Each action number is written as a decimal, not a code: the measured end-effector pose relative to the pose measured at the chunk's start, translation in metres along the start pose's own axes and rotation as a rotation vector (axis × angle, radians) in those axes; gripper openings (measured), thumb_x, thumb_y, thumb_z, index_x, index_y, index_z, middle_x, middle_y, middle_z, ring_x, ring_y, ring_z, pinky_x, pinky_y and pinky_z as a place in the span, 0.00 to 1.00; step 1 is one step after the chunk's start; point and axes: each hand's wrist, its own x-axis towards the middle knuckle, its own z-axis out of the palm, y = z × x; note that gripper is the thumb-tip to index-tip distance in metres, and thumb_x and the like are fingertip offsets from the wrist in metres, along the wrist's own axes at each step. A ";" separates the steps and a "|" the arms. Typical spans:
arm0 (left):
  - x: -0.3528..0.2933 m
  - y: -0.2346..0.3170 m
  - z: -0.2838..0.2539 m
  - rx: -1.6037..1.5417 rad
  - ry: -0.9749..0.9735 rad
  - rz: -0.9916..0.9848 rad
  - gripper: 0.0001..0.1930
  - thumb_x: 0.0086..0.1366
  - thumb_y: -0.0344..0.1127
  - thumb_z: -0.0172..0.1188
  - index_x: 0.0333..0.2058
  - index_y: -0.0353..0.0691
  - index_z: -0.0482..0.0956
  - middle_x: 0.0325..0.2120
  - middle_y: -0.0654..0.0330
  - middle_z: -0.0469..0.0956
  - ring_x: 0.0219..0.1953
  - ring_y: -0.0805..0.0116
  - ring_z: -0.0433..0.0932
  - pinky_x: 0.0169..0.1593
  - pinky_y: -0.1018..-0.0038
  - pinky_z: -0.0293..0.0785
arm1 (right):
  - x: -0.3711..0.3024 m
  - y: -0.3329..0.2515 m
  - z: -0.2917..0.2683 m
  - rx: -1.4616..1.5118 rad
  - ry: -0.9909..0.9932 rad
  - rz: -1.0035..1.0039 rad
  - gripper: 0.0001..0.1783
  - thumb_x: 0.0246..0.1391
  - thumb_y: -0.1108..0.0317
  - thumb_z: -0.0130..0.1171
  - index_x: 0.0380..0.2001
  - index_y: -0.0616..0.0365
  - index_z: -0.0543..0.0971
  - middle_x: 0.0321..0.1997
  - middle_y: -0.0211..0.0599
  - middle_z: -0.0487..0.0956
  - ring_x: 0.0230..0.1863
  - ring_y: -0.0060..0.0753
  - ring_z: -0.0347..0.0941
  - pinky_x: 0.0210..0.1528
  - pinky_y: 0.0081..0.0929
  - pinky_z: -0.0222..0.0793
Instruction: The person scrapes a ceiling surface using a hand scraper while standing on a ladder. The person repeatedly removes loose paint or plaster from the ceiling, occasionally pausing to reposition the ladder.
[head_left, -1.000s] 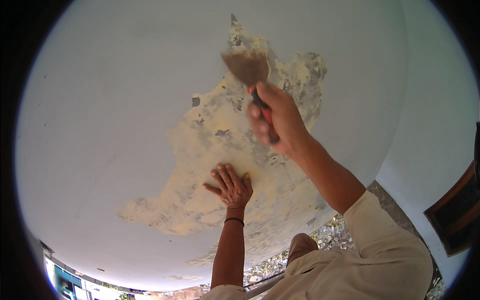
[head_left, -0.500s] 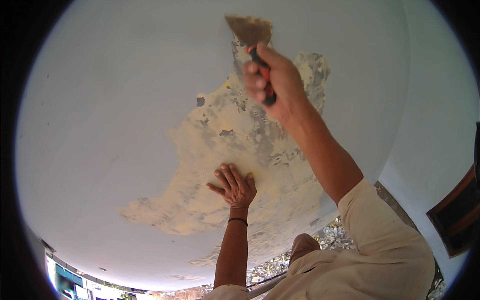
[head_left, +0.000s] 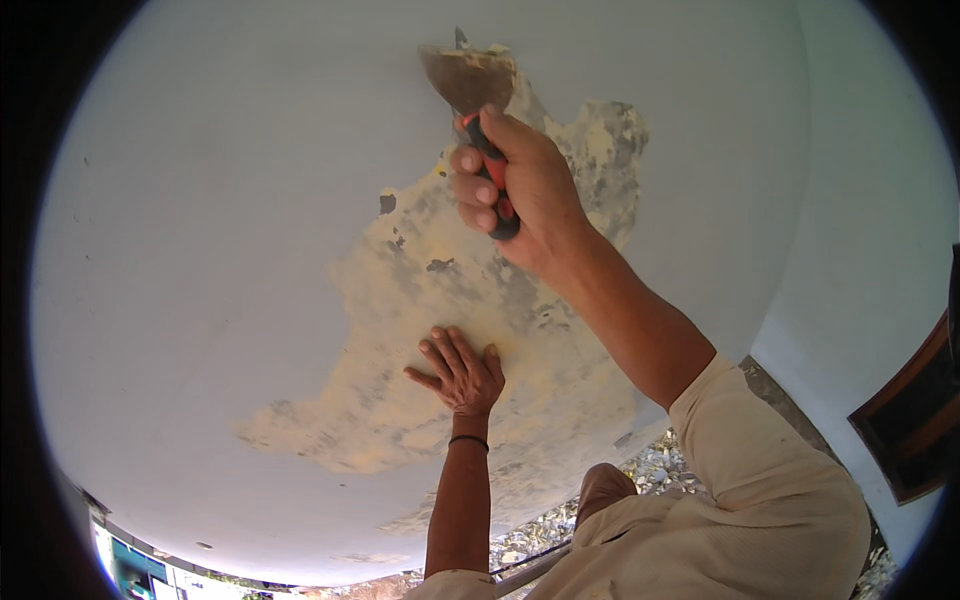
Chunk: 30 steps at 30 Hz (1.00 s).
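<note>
upper centre: right hand [head_left: 532, 187] grips scraper [head_left: 471, 84], likely scraping wall [head_left: 230, 230]; left hand [head_left: 465, 379] splayed below. next stroke wants low angle.

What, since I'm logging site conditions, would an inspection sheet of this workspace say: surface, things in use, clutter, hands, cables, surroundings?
Surface: pale wall with a large, ragged cream-and-grey patch.
Things in use: scraper with a red-and-black handle, blade over the patch's upper end; contact unclear.
Clutter: pale scraps on the ground by the wall's foot.
Left hand: fingers spread against the patch; dark band at the wrist.
Right hand: closed around the scraper's handle.
Cables: nothing seen.
Surroundings: another pale wall at right, with a brown-framed dark panel.
</note>
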 end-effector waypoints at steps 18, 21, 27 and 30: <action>0.001 -0.002 -0.002 -0.005 0.022 0.006 0.40 0.77 0.52 0.47 0.75 0.26 0.51 0.79 0.40 0.42 0.81 0.40 0.32 0.72 0.27 0.18 | 0.007 -0.018 0.003 -0.102 -0.018 -0.011 0.14 0.76 0.54 0.48 0.46 0.54 0.70 0.30 0.31 0.72 0.21 0.22 0.65 0.20 0.28 0.62; 0.001 -0.001 0.001 -0.048 0.057 -0.010 0.37 0.77 0.53 0.47 0.73 0.29 0.58 0.78 0.43 0.47 0.81 0.41 0.37 0.73 0.26 0.19 | 0.012 -0.023 0.002 -0.069 -0.054 -0.001 0.13 0.76 0.54 0.47 0.45 0.53 0.70 0.30 0.30 0.72 0.21 0.22 0.64 0.21 0.28 0.62; -0.003 -0.002 -0.002 -0.047 0.019 -0.034 0.37 0.77 0.53 0.46 0.73 0.29 0.58 0.79 0.43 0.47 0.81 0.42 0.34 0.73 0.26 0.19 | -0.009 -0.007 -0.013 -0.104 -0.023 0.043 0.13 0.76 0.54 0.47 0.43 0.53 0.70 0.30 0.30 0.72 0.22 0.22 0.65 0.21 0.26 0.61; 0.000 -0.004 -0.004 -0.008 0.024 0.010 0.40 0.78 0.53 0.45 0.75 0.26 0.50 0.79 0.40 0.41 0.81 0.41 0.31 0.73 0.28 0.16 | 0.005 -0.016 -0.005 -0.101 -0.018 -0.021 0.14 0.76 0.54 0.48 0.46 0.54 0.71 0.29 0.28 0.72 0.20 0.19 0.64 0.19 0.23 0.59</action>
